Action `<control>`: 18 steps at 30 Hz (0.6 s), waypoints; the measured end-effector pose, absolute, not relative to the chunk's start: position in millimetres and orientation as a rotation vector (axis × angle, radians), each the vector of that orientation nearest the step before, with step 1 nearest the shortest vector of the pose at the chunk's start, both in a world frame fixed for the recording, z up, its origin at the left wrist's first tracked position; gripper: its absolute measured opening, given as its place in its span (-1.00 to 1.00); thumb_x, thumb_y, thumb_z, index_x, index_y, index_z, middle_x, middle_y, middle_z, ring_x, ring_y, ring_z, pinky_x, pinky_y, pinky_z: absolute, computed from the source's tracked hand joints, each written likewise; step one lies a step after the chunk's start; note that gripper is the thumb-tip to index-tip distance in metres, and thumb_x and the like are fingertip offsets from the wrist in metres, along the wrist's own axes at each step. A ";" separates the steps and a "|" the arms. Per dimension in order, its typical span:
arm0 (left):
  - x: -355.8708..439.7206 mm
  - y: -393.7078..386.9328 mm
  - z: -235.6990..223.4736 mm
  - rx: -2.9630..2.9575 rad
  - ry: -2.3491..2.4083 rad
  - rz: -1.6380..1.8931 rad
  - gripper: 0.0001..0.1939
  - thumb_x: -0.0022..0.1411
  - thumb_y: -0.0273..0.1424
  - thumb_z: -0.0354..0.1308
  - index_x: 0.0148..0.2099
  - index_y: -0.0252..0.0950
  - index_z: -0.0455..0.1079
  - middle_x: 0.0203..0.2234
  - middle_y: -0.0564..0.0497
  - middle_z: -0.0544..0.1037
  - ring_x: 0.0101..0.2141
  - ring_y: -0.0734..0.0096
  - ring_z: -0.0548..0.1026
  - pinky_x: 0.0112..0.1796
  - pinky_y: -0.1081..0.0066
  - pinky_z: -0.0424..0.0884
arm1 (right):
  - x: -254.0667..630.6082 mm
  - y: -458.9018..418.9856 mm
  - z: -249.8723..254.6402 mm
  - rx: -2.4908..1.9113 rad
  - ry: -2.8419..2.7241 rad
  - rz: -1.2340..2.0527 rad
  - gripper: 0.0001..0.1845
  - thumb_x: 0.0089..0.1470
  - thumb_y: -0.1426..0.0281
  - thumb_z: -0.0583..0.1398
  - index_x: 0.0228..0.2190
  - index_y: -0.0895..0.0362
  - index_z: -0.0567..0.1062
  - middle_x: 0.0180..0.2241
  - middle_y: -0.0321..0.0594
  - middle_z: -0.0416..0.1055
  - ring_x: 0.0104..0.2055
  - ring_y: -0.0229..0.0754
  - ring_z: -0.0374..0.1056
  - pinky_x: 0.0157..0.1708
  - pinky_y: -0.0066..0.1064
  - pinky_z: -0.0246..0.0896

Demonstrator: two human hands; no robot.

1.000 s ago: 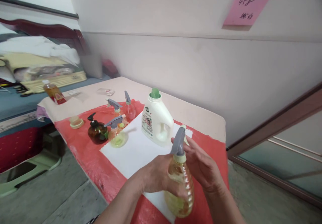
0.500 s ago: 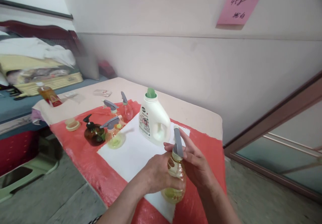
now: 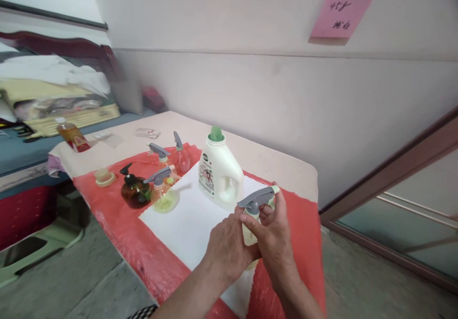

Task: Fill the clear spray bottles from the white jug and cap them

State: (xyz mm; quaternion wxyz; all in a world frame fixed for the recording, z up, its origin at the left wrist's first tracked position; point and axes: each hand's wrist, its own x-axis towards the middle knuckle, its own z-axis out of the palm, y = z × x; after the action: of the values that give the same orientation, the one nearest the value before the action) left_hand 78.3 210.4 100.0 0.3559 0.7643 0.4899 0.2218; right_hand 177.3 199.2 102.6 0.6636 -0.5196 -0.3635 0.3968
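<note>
My left hand (image 3: 225, 247) is wrapped round the body of a clear yellowish spray bottle (image 3: 249, 233) that stands low over the white sheet (image 3: 186, 216). My right hand (image 3: 272, 235) is closed around the bottle's neck, just under its grey trigger head (image 3: 255, 198), which points to the right. A white detergent jug with a green cap (image 3: 219, 171) stands just beyond my hands. Most of the bottle's body is hidden by my fingers.
To the left on the red plastic cover (image 3: 118, 214) stand a dark brown pump bottle (image 3: 133, 190) and three small spray bottles (image 3: 162, 192). A yellow lid (image 3: 105, 177) and a bottle of amber liquid (image 3: 73, 136) lie farther left. A pink note (image 3: 339, 13) hangs on the wall.
The spray bottle has been lowered toward the table. Its trigger head has turned from facing me to pointing right, and my right hand has closed around the neck.
</note>
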 end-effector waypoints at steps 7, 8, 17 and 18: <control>70.9 217.5 92.7 1.965 1.296 0.619 -0.32 0.08 -0.10 0.16 0.20 -0.12 0.04 -0.10 -0.04 0.52 -0.10 0.12 0.49 -0.18 0.23 0.37 | 179.3 192.4 102.6 -1.051 -0.817 1.039 -0.19 0.03 0.22 0.25 0.22 -0.21 0.00 -0.10 -0.23 0.46 -0.04 -0.03 0.37 0.03 -0.02 0.21; 70.8 218.3 93.3 1.977 1.309 0.612 -0.31 0.08 -0.10 0.16 0.20 -0.12 0.04 -0.11 -0.04 0.52 -0.11 0.12 0.49 -0.18 0.23 0.37 | 178.4 192.0 101.0 -1.057 -0.822 1.033 -0.21 0.05 0.22 0.23 0.22 -0.22 -0.01 -0.09 -0.24 0.46 -0.04 -0.05 0.38 0.05 -0.02 0.19; 79.7 212.1 93.6 1.995 1.384 0.551 -0.41 0.15 -0.25 0.02 0.21 -0.28 0.07 -0.15 -0.14 0.52 -0.09 0.10 0.48 -0.13 0.20 0.35 | 170.8 195.6 85.0 -1.167 -0.802 0.802 -0.08 -0.11 0.26 0.36 0.19 -0.22 0.04 -0.24 -0.36 0.43 -0.02 -0.09 0.33 0.16 0.04 0.04; 80.3 211.8 92.1 1.995 1.388 0.551 -0.41 0.14 -0.27 0.01 0.21 -0.28 0.06 -0.15 -0.15 0.52 -0.08 0.11 0.48 -0.11 0.21 0.34 | 170.7 196.1 84.2 -1.178 -0.798 0.796 -0.08 -0.12 0.26 0.36 0.19 -0.22 0.04 -0.24 -0.36 0.42 -0.04 -0.09 0.34 0.16 0.04 0.04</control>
State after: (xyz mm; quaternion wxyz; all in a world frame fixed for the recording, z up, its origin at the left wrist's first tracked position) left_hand 80.3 211.8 92.1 0.3191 0.7585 0.5280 0.2097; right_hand 170.7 196.1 84.2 0.6857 -0.5259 -0.3562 0.3555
